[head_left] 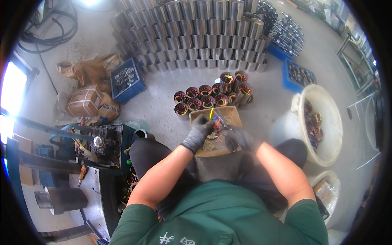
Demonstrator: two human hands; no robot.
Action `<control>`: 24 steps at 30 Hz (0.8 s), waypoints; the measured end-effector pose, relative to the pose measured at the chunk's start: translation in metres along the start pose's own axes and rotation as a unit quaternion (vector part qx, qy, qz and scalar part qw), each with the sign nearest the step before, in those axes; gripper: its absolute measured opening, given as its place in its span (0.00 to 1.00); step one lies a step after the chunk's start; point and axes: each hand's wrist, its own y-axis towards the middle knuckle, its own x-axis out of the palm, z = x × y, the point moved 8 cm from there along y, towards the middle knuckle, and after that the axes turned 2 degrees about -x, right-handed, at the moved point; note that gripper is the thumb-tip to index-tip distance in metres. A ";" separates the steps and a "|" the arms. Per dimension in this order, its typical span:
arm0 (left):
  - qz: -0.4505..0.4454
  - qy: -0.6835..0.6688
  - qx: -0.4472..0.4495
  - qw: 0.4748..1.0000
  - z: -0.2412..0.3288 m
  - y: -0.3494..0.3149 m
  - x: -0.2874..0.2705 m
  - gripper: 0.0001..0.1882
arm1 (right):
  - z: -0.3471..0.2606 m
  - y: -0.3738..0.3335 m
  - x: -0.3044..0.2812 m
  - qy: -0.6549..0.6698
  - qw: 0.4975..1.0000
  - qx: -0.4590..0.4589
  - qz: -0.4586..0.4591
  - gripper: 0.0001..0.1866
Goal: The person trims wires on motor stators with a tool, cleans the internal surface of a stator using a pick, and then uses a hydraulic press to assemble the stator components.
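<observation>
Best done slowly: left hand [199,132] closed around the wire bundle [216,121], right hand [238,139] curled beside it, grip unclear, above the cardboard box [228,115].

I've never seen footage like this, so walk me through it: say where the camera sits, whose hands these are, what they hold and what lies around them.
The single view comes from a wide camera worn on a person's head, looking down, so edges bend. Both gloved hands belong to that seated person. The left hand and right hand together hold a small bundle of coloured wires over an open cardboard box. Beyond it on the concrete floor stand wound motor cores and stacked metal cylinders. A white tub sits to the right.
</observation>
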 end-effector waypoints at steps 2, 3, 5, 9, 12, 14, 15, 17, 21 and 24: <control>-0.010 -0.006 0.006 1.000 0.001 -0.001 0.001 0.10 | -0.001 0.001 -0.001 0.011 1.000 -0.008 0.002 0.20; -0.017 -0.012 0.009 1.000 0.002 -0.002 0.002 0.09 | 0.001 0.001 -0.004 0.003 1.000 0.001 0.012 0.19; -0.022 -0.021 0.017 0.999 0.004 -0.004 0.003 0.08 | 0.005 0.001 -0.012 -0.027 0.999 0.019 0.032 0.17; -0.021 -0.022 0.037 0.999 0.007 -0.003 0.003 0.07 | 0.017 0.003 -0.026 0.021 0.994 0.067 0.084 0.16; -0.009 -0.006 0.030 0.999 0.005 -0.001 0.000 0.06 | 0.013 0.001 -0.024 0.006 0.995 0.044 0.088 0.16; 0.005 0.002 0.025 1.000 0.004 0.000 -0.002 0.05 | 0.012 -0.004 -0.018 0.032 0.994 0.056 0.092 0.15; 0.012 0.003 0.025 1.000 0.004 0.000 -0.003 0.05 | 0.011 -0.005 -0.011 0.058 0.994 0.060 0.066 0.16; 0.025 0.005 0.029 0.999 0.005 0.000 -0.004 0.05 | 0.007 -0.009 -0.001 0.071 0.994 0.073 0.029 0.16; 0.030 0.012 0.033 0.999 0.006 -0.002 -0.004 0.05 | 0.003 -0.007 0.006 0.061 0.995 0.084 -0.011 0.15; 0.013 0.008 0.028 0.999 0.005 -0.003 -0.003 0.06 | 0.008 0.000 0.004 0.092 0.993 0.072 -0.012 0.13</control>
